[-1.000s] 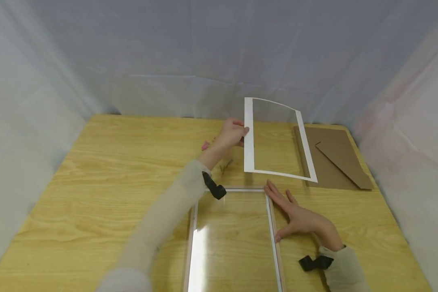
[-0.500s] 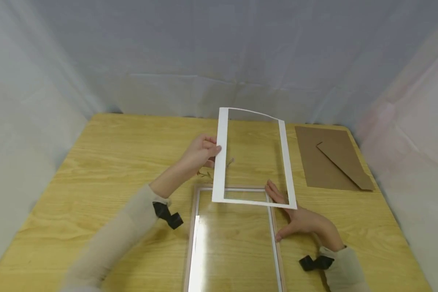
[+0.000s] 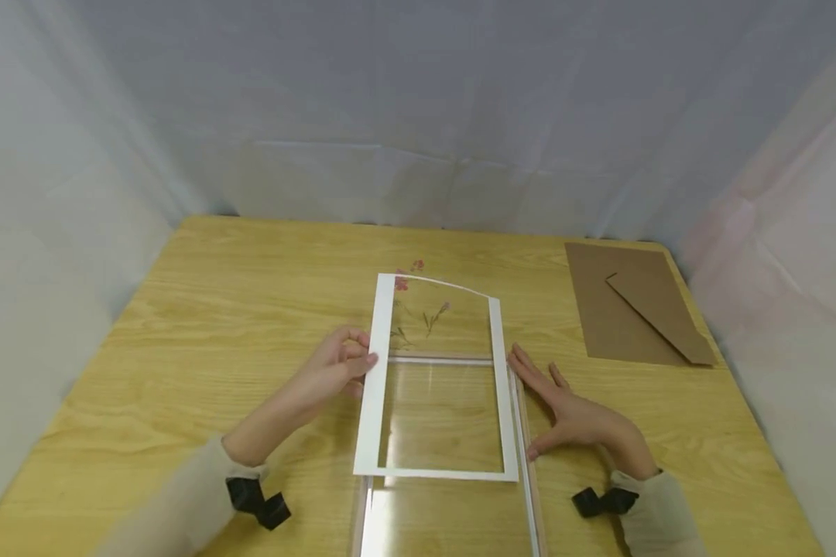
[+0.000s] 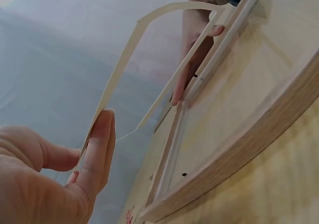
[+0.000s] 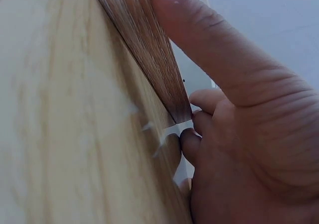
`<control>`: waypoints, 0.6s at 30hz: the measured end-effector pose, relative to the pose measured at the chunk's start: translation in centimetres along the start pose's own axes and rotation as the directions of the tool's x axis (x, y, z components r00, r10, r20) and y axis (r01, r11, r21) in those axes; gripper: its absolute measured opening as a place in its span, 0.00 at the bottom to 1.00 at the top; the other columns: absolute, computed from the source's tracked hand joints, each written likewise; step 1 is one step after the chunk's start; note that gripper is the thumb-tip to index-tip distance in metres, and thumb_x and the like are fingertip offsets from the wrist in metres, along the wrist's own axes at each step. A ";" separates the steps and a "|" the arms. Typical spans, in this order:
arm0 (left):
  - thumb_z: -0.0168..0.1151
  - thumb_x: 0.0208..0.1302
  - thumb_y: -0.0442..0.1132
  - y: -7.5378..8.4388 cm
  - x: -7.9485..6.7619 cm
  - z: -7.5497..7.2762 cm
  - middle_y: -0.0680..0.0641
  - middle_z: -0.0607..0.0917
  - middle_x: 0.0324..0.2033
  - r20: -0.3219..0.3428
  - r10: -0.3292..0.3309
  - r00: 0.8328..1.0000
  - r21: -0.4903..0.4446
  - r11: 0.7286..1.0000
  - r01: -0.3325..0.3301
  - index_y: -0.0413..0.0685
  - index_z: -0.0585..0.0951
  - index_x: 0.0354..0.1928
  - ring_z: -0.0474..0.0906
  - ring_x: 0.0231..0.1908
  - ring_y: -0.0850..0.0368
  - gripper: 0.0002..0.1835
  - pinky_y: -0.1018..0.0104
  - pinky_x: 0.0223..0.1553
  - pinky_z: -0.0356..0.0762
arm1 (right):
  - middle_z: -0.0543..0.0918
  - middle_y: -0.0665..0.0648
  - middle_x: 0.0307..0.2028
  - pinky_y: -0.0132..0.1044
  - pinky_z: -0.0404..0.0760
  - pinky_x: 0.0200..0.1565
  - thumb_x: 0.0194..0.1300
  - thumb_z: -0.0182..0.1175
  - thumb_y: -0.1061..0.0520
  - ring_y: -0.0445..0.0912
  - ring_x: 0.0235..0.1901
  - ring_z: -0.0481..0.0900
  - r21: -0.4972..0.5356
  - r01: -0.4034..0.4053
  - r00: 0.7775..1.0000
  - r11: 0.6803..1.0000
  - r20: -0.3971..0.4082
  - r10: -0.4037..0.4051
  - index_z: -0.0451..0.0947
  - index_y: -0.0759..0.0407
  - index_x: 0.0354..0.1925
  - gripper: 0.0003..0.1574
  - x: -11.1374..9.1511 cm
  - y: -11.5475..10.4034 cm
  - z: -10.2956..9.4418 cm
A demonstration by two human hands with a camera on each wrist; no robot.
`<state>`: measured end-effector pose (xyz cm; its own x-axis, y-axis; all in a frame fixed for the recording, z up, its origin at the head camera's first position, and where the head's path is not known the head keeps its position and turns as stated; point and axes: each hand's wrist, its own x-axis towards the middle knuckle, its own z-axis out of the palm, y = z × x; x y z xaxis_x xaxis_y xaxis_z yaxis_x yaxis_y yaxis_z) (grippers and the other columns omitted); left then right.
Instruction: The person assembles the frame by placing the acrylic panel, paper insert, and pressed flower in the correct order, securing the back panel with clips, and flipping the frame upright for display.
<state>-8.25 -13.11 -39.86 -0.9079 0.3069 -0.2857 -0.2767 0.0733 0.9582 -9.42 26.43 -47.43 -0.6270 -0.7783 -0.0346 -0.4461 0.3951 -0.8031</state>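
My left hand (image 3: 323,379) pinches the left border of a white picture mat (image 3: 372,410), thumb on one face and fingers on the other. The mat is tilted and bowed, held above a picture frame (image 3: 531,503) with a clear pane. In the left wrist view the mat (image 4: 119,67) shows as a thin bent strip, apart from the wooden frame (image 4: 244,169). My right hand (image 3: 578,418) touches the frame's right side, fingers spread near its far corner and thumb lower down. The right wrist view shows that thumb (image 5: 214,40) against the wooden side (image 5: 144,45).
Pink pressed flowers (image 3: 402,283) and thin dried stems (image 3: 433,317) lie beyond the frame, partly seen through the mat's opening. A brown backing board (image 3: 606,333) with a folding stand (image 3: 662,321) lies at the far right of the wooden table (image 3: 181,348).
The left hand has brought the mat leftward and toward me, from beside the backing board to over the frame's far half. The pink flowers have come into fuller view. The right hand stays put.
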 end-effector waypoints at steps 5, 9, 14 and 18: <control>0.51 0.73 0.29 -0.9 -2.0 -0.5 0.51 0.70 0.24 0.044 -0.005 0.999 -0.017 1.000 0.006 0.39 0.61 0.48 0.68 0.22 0.61 0.10 0.71 0.24 0.74 | 0.25 0.64 0.77 0.64 0.18 0.67 0.44 0.80 0.45 0.60 0.75 0.25 -0.004 -0.005 1.000 1.000 -0.004 0.005 0.31 0.60 0.79 0.84 0.1 -0.2 0.0; 0.52 0.73 0.31 -1.4 -3.3 -0.7 0.50 0.72 0.25 0.081 -0.011 0.997 -0.012 1.000 0.012 0.40 0.60 0.47 0.72 0.23 0.60 0.11 0.69 0.24 0.77 | 0.25 0.67 0.76 0.67 0.17 0.65 0.45 0.80 0.47 0.63 0.74 0.25 0.001 0.020 1.000 1.000 -0.004 -0.020 0.30 0.65 0.78 0.84 0.2 -0.4 -0.1; 0.53 0.73 0.32 -1.8 -4.7 -0.6 0.52 0.68 0.24 0.125 -0.036 0.991 -0.025 0.999 0.040 0.41 0.60 0.46 0.71 0.22 0.60 0.12 0.70 0.25 0.78 | 0.25 0.69 0.76 0.69 0.17 0.64 0.45 0.79 0.49 0.65 0.74 0.24 0.004 0.044 0.999 0.999 -0.003 -0.044 0.30 0.68 0.77 0.83 0.3 -0.6 -0.2; 0.54 0.72 0.32 -2.0 -5.5 -0.2 0.52 0.69 0.24 0.157 -0.057 0.986 -0.042 0.997 0.064 0.41 0.60 0.46 0.72 0.23 0.59 0.13 0.69 0.25 0.79 | 0.25 0.69 0.76 0.68 0.17 0.64 0.45 0.79 0.49 0.64 0.74 0.24 0.004 0.042 0.999 0.999 0.000 -0.042 0.30 0.66 0.77 0.83 0.3 -0.6 -0.2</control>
<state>-2.75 -15.19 -40.19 -0.8300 0.4474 -0.3330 -0.3469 0.0532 0.9364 -9.50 26.04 -46.88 -0.6080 -0.7940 -0.0009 -0.4694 0.3604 -0.8061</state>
